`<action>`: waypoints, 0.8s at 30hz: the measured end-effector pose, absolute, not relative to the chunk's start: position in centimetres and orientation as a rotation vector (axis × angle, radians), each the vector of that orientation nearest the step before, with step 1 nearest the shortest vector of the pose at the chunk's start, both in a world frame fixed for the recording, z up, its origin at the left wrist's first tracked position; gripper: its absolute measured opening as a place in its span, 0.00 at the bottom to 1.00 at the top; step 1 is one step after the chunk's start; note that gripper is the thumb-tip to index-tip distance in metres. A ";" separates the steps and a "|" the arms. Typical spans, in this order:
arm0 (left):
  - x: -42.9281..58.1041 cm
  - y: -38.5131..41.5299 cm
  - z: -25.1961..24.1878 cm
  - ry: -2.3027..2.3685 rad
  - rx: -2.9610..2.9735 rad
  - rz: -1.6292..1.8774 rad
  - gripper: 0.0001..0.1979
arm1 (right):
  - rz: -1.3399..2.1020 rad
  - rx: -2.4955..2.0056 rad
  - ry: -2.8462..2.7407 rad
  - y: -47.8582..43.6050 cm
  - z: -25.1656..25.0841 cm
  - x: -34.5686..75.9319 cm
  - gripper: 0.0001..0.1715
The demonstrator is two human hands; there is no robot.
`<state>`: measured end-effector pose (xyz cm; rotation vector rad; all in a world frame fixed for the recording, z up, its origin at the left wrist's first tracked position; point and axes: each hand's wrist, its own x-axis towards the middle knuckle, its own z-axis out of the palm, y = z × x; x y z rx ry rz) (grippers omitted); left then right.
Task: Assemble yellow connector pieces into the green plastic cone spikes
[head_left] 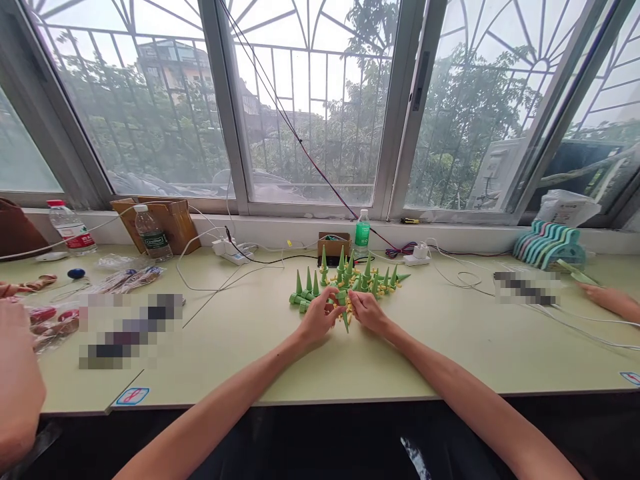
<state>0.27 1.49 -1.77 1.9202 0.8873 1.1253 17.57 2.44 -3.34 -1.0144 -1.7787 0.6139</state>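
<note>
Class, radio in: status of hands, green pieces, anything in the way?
Left hand, right hand close together at green pointed pieces; grip unclear. More clustered beyond. Green-labelled bottle behind, clear of both hands.

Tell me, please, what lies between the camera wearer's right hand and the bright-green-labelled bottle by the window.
In the head view, green pointed pieces lie between the right hand and the bottle.

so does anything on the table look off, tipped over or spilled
Nothing looks spilled. The slender green plastic-looking cone at the group's right end lies on its side, tip pointing right, which looks odd because most of the other green cones stand tip up, though that may be deliberate.
</note>
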 end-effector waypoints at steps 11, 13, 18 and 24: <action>0.6 2.0 -1.4 0.781 1.601 1.187 0.24 | 0.572 -0.996 -1.738 2.7 -3.6 17.7 0.28; 0.5 1.9 -1.2 0.778 1.527 1.110 0.29 | 0.553 -0.990 -1.752 2.5 -3.5 17.8 0.28; 0.2 1.6 -0.9 0.777 1.449 0.899 0.35 | 0.508 -0.953 -1.754 2.2 -3.4 17.7 0.26; 0.0 1.8 -1.4 0.743 1.432 0.760 0.37 | 0.465 -0.913 -1.815 2.0 -3.7 17.6 0.24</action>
